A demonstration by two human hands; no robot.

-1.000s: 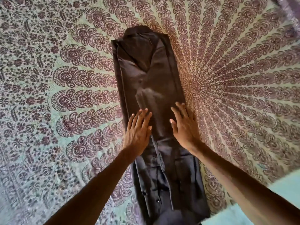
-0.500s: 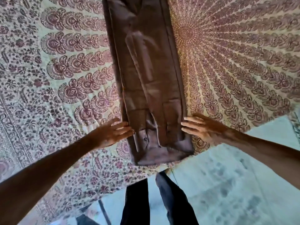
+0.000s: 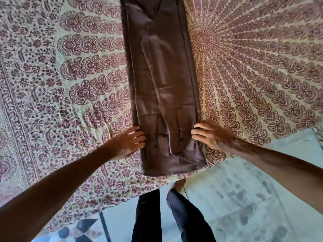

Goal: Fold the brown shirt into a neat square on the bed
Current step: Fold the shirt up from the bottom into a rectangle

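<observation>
Brown shirt (image 3: 162, 84) on bed (image 3: 52, 84): my left hand (image 3: 129, 144) touches its 9 o'clock edge, fingers straight; my right hand (image 3: 211, 137) curls at 3 o'clock, grip unclear.

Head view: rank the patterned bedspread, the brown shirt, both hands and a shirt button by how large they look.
1. patterned bedspread, covers most of the frame
2. brown shirt, a long folded strip
3. left hand and right hand: look alike, not ranked
4. shirt button, a tiny dark dot
</observation>
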